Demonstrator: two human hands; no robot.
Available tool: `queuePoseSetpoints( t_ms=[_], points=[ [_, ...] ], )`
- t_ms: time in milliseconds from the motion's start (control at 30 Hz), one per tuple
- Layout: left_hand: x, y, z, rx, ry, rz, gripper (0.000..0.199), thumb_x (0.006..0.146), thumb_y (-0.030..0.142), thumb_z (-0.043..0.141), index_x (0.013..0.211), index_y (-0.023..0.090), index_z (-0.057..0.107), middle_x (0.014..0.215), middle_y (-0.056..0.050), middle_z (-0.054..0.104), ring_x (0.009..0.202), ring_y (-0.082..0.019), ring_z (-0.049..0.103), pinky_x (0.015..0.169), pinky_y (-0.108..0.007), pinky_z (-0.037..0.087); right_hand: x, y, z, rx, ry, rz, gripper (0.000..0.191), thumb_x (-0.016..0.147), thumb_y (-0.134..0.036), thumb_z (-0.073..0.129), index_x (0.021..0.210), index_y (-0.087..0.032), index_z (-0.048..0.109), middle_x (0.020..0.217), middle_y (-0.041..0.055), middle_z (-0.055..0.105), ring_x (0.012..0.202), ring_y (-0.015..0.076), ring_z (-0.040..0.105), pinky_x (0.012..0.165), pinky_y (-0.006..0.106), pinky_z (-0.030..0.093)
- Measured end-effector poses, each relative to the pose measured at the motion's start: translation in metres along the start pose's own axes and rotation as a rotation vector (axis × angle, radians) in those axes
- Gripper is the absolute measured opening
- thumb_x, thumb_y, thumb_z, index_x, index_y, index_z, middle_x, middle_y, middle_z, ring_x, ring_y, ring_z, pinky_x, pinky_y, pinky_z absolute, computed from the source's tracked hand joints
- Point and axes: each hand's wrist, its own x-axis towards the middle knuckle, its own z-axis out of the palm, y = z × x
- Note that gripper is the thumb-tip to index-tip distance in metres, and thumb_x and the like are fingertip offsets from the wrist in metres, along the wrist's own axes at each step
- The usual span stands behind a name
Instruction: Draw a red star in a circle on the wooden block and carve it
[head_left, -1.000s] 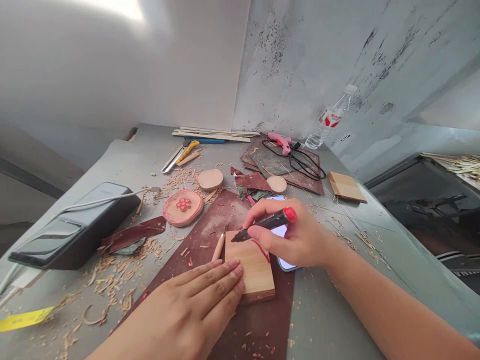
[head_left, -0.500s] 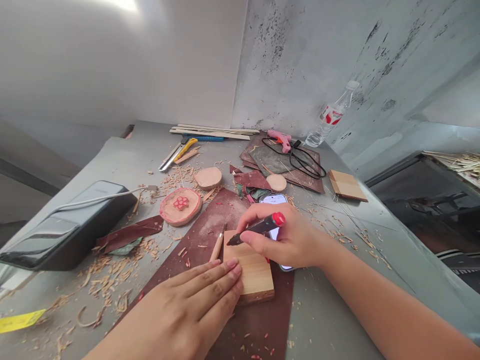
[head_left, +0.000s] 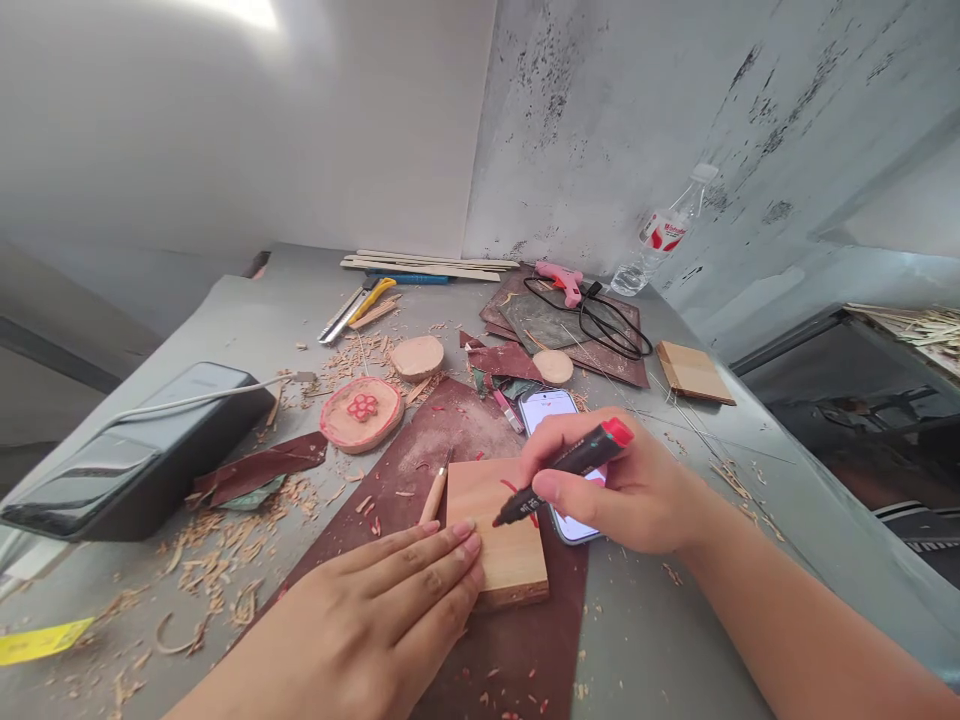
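A square wooden block point(head_left: 510, 560) lies on a dark red sheet of sandpaper point(head_left: 525, 650). My left hand point(head_left: 397, 610) rests flat with outstretched fingers, its fingertips on the block's left edge. Between the thumb and fingers of my right hand point(head_left: 622, 480) is a black marker point(head_left: 570, 462) with a red end, its tip down at the block's face. A red curved line shows on the block near the marker, partly hidden by it. Just left of the block lies a wooden-handled carving tool point(head_left: 435, 490). A lit phone point(head_left: 577, 525) sits beyond the block, partly under my right hand.
Round wood slices, one with a red flower point(head_left: 361, 406), lie behind among shavings. A utility knife point(head_left: 352, 310), a pink glue gun point(head_left: 561, 282), a water bottle point(head_left: 660, 235) and another wooden block point(head_left: 694, 372) are farther back. A black box point(head_left: 142, 440) stands at left.
My right hand has moved right and toward me with the marker, tip now nearer the block's middle. More of the phone and a red line on the block now show. My left hand stays put.
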Motion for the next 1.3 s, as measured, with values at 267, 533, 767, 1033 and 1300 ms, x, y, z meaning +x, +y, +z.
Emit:
queuePoseSetpoints(
  t_ms=[267,533,767,1033,1300],
  points=[
    [-0.003,0.002,-0.001,-0.033,0.132,-0.105,0.029,0.118,0.018,0.052,0.133,0.017,0.077,0.137,-0.002,0.089,0.128,-0.017,0.085,0.132,-0.027,0.050,-0.002,0.001,0.014,-0.112,0.070,-0.028,0.008,0.101,-0.021,0.072,0.097,-0.021,0.079,0.079,-0.0015,0.079,0.064,0.0129,0.065,0.060,0.027,0.049],
    [-0.003,-0.005,0.003,0.167,-0.011,-0.259,0.088,0.113,0.080,0.049,0.158,0.005,0.057,0.161,-0.025,0.072,0.142,-0.045,0.076,0.108,-0.060,0.073,0.002,0.003,0.018,0.014,-0.080,-0.040,0.009,0.104,-0.023,0.072,0.103,-0.018,0.080,0.088,0.0019,0.083,0.074,0.0136,0.071,0.070,0.025,0.057],
    [0.000,-0.007,0.009,0.227,-0.012,-0.282,0.091,0.113,0.081,0.042,0.159,0.003,0.050,0.154,-0.031,0.075,0.137,-0.045,0.078,0.099,-0.058,0.076,0.002,0.008,0.023,-0.252,0.160,-0.032,0.015,0.109,-0.026,0.066,0.097,-0.020,0.073,0.085,-0.0008,0.075,0.073,0.0140,0.066,0.071,0.028,0.051],
    [-0.001,-0.007,0.009,0.202,-0.044,-0.257,0.086,0.117,0.078,0.037,0.158,0.003,0.051,0.156,-0.029,0.073,0.139,-0.046,0.076,0.099,-0.062,0.076,0.002,0.009,0.022,-0.319,0.193,-0.005,0.018,0.111,-0.024,0.063,0.094,-0.022,0.067,0.077,-0.0055,0.065,0.064,0.0123,0.055,0.069,0.030,0.044],
    [-0.002,-0.006,0.012,0.177,-0.028,-0.271,0.086,0.115,0.077,0.045,0.159,0.004,0.052,0.156,-0.028,0.074,0.138,-0.045,0.078,0.101,-0.060,0.075,0.005,0.008,0.024,-0.308,0.203,-0.012,0.019,0.111,-0.026,0.065,0.093,-0.021,0.071,0.080,-0.0022,0.073,0.070,0.0138,0.064,0.071,0.028,0.048]
  ],
)
